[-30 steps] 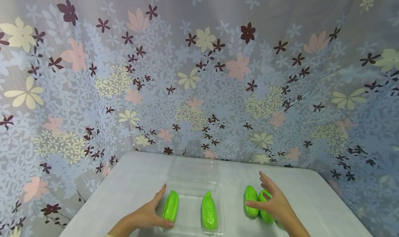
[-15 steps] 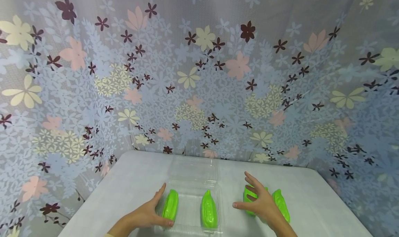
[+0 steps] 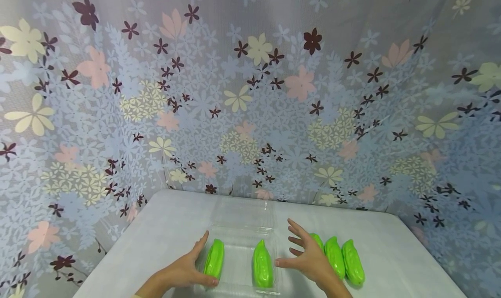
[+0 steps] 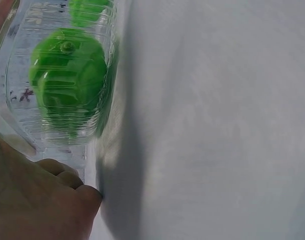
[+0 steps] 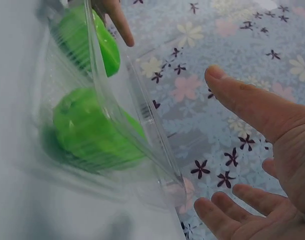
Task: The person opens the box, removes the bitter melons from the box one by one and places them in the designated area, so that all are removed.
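A clear plastic clamshell box (image 3: 238, 280) stands on the table with its lid (image 3: 244, 213) folded back. Inside lie two glossy, bright green, long ridged vegetable shapes: one on the left (image 3: 214, 259), another on the right (image 3: 262, 265). My left hand (image 3: 184, 267) holds the box's left side, thumb at the front rim; in the left wrist view its fingers (image 4: 67, 175) curl beside the clear wall. My right hand (image 3: 309, 256), bare and spread, hovers just right of the box, holding nothing. In the right wrist view its thumb (image 5: 242, 100) and fingers stand wide apart.
Three more green vegetable shapes stand side by side right of the right hand: one (image 3: 316, 241) partly hidden behind it, one in the middle (image 3: 334, 256), one outermost (image 3: 353, 263). A white-covered table (image 3: 391, 246) meets a flowered curtain (image 3: 250, 93) at its back edge.
My right hand has moved left, from over the loose green vegetable shapes to beside the box, uncovering more of them. The left hand, box and its contents stay put.
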Demonstrator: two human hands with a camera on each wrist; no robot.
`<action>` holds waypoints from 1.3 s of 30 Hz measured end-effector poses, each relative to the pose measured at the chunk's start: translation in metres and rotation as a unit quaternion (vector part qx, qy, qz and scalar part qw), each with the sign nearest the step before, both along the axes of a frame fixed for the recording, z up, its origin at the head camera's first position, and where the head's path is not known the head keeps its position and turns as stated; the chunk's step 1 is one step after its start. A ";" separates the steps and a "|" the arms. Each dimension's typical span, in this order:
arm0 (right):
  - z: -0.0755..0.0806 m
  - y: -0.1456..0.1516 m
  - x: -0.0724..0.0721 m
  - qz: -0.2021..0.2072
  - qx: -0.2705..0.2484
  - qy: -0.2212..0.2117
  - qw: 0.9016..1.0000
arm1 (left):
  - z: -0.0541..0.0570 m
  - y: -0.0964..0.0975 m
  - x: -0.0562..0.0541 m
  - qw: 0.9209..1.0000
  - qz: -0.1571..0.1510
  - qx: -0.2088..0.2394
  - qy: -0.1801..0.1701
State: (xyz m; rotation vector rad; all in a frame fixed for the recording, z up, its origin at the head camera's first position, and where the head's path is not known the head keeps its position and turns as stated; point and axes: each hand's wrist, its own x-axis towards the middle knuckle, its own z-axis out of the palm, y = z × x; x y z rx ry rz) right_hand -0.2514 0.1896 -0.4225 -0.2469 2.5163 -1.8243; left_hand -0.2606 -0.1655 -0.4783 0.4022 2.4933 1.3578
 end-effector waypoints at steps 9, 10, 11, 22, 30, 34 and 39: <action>-0.002 -0.020 -0.002 0.058 -0.017 0.002 0.998 | 0.003 -0.001 -0.001 1.000 0.001 -0.011 0.009; -0.003 -0.022 -0.002 0.062 -0.016 0.000 0.998 | 0.003 -0.001 -0.001 1.000 0.000 -0.009 0.009; -0.004 -0.024 -0.002 0.065 -0.016 -0.002 0.998 | 0.003 -0.001 -0.001 1.000 0.001 -0.008 0.008; -0.005 -0.041 -0.003 0.092 -0.009 0.009 0.996 | 0.005 0.000 0.001 1.000 0.000 -0.004 0.009; -0.013 -0.053 -0.002 0.090 0.072 0.038 0.993 | 0.001 0.001 0.000 1.000 -0.002 0.000 0.005; -0.014 -0.061 -0.001 0.063 0.128 0.054 0.988 | 0.001 0.001 0.000 1.000 -0.002 -0.001 0.006; -0.019 -0.071 -0.002 0.039 0.174 0.050 0.983 | 0.001 0.001 0.000 1.000 -0.002 0.000 0.009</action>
